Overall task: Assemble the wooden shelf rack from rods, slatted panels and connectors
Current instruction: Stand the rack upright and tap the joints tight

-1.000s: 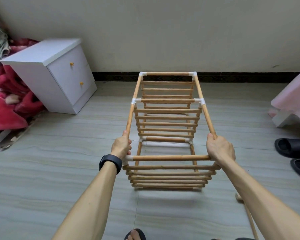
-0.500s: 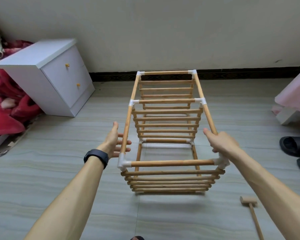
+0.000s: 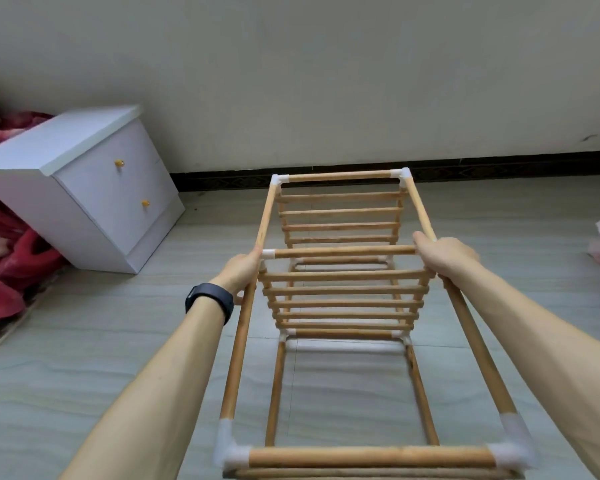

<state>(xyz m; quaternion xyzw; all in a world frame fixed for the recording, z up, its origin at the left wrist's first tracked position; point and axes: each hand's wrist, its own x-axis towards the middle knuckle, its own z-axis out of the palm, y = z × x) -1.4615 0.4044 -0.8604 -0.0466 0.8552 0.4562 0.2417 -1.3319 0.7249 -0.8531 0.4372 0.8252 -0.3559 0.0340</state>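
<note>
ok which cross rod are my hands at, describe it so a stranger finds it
Find the wooden rack in front of the pale wall. Three bare cross rods span its upper side; take the middle cross rod. It alone has the left hand and the right hand gripping the rack at its ends.

1. The left hand [image 3: 240, 271], open beside the rod half a second ago, is now gripping the shelf rack [image 3: 368, 457] at its middle left joint.
2. The right hand [image 3: 444, 254] is gripping further toward 12 o'clock.
3. The rack's near end is swinging toward 6 o'clock.
</note>
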